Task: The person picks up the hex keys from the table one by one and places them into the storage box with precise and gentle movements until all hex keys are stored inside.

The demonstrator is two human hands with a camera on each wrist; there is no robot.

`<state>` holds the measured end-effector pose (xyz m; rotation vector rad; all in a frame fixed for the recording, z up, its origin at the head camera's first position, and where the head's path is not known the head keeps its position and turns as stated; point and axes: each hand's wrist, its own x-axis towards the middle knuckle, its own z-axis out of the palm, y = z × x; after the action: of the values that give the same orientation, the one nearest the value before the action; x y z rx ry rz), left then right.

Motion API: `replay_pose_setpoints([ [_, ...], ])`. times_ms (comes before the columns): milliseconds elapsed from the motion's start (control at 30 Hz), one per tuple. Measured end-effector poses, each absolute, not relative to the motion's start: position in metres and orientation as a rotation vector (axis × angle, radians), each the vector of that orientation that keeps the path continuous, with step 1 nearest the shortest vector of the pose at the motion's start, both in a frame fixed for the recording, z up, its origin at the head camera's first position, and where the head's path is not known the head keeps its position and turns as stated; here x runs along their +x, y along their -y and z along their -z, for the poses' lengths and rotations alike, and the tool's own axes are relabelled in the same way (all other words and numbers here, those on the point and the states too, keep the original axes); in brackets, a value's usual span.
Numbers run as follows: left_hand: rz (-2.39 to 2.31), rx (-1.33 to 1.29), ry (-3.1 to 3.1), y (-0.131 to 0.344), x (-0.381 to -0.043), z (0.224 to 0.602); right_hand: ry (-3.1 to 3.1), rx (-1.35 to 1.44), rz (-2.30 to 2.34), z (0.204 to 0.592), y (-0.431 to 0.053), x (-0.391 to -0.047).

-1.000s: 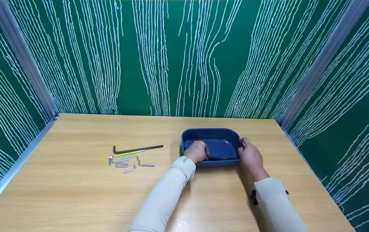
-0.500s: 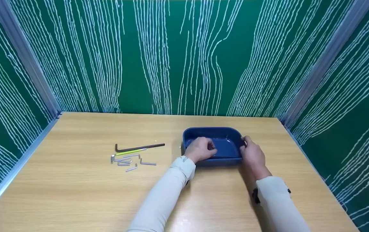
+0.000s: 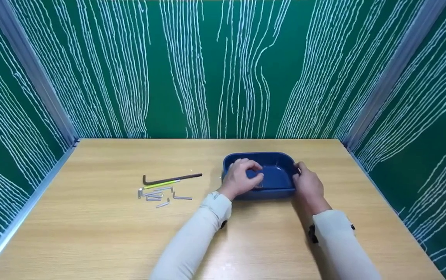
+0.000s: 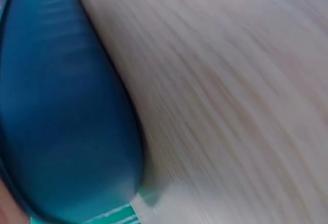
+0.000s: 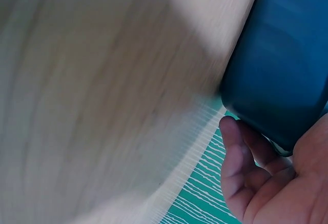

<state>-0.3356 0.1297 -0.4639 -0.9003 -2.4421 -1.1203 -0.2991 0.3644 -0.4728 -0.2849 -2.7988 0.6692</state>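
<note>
The blue bin (image 3: 266, 194) sits upright on the right half of the bench (image 3: 110, 237), its dark hollow facing my head view. Inside, by the left thumb, I pick up a small outline against the floor, too little for me to name. The right hand (image 3: 309, 186) grips the bin's right end, thumb and fingers at the rim. The left hand (image 3: 241, 179) hangs over the bin's left part, thumb and forefinger bowed in a loose ring with a gap between their tips; whether its wrist touches the rim I can't tell.

Well left of the bin I see a long black hex key (image 3: 173, 179), a yellow-green hex key (image 3: 161, 184) just beside it, and a loose cluster of small silver hex keys (image 3: 183, 198) nearer me. The bench is pale wood, its grain smeared in both wrist views. Around it I have green walls (image 3: 160, 97) streaked with wavy white lines, and a grey post (image 3: 38, 70) leaning through each far corner
</note>
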Motion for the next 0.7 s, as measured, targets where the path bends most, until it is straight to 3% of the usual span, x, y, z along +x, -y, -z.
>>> replay_pose_setpoints([
  [700,0.911,-0.666,2.565,0.016,-0.364,0.449,2.856,-0.320,-0.886,0.471,-0.363,-0.298],
])
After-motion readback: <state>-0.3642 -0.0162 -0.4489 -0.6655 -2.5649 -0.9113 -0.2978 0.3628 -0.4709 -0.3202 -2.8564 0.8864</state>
